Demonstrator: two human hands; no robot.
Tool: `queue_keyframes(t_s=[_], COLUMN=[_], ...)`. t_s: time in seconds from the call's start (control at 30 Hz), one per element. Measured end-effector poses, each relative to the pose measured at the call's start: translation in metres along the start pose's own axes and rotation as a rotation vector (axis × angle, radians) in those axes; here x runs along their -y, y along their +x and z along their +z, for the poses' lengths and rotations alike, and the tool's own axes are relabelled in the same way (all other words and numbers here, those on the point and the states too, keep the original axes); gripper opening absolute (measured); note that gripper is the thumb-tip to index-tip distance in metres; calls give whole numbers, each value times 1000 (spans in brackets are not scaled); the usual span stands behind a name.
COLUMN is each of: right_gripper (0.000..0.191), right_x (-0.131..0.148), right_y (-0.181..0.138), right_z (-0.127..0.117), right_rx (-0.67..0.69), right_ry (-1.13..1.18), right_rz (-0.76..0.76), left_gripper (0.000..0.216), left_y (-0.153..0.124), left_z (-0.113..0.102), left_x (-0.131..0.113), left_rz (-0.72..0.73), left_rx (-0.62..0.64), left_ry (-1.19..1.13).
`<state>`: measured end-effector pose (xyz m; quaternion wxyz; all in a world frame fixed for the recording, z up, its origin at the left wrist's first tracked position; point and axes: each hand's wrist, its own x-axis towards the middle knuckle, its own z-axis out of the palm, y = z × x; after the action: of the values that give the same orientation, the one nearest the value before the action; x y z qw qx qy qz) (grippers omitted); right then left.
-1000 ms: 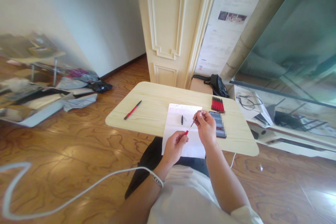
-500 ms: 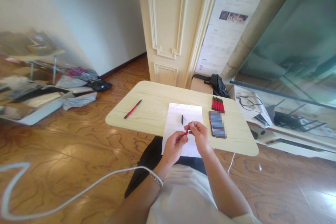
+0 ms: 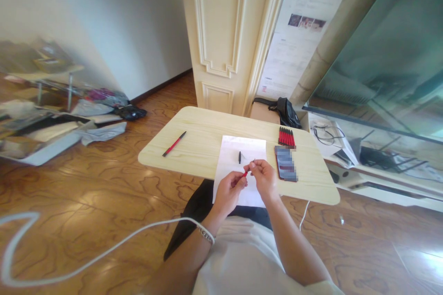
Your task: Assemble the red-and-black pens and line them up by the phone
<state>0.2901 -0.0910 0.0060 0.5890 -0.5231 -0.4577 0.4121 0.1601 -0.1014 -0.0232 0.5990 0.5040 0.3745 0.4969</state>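
My left hand (image 3: pixel 230 189) is closed around a red pen barrel (image 3: pixel 245 174) over the white sheet of paper (image 3: pixel 238 156). My right hand (image 3: pixel 263 176) pinches a thin refill at the barrel's open end, and the two hands nearly touch. A small black pen part (image 3: pixel 239 157) lies on the paper just beyond my fingers. Both hands hover at the near edge of the small light wooden table (image 3: pixel 194 143).
A row of several red and black pens (image 3: pixel 286 137) lies at the table's far right, with a blurred dark flat object (image 3: pixel 286 163) in front of it. A single red pen (image 3: pixel 174 144) lies at the left. A white cable (image 3: pixel 86 262) crosses the wooden floor; clutter lies at far left.
My right hand has drawn back from above the paper towards my left hand, bringing the refill to the barrel's end. The left hand has stayed in place.
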Motion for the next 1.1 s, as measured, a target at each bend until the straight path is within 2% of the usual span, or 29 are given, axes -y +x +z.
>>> queue_keyframes(t_s=[0.23, 0.43, 0.5, 0.57, 0.67, 0.77, 0.93, 1.1], right_gripper=[29, 32, 30, 24, 23, 23, 23, 19], right_x=[-4, -3, -6, -11, -18, -23, -28, -32], right_y=[2, 22, 38, 54, 70, 73, 71, 71], right_z=[-2, -20, -22, -19, -8, 2, 3, -9], right_rx=[47, 284, 198, 102, 106, 131, 96, 53], right_ry=[-77, -102, -295, -584, -929, -1127, -1241, -1090], right_rz=[1, 25, 12, -19, -39, -33, -42, -87], left_gripper=[27, 29, 30, 30, 32, 34, 34, 33], left_y=[-2, -1, -1, -1, -1, 0, 1, 0], left_z=[0, -4, -4, -4, -4, -5, -8, -5], left_x=[1, -3, -5, -6, -6, -7, -9, -11], left_rz=[16, -15, -20, -25, -37, -41, -43, -46], left_rx=[16, 1, -4, -6, -14, -37, -72, -71], left_ry=[-7, -32, -34, -38, -35, -18, 11, 9])
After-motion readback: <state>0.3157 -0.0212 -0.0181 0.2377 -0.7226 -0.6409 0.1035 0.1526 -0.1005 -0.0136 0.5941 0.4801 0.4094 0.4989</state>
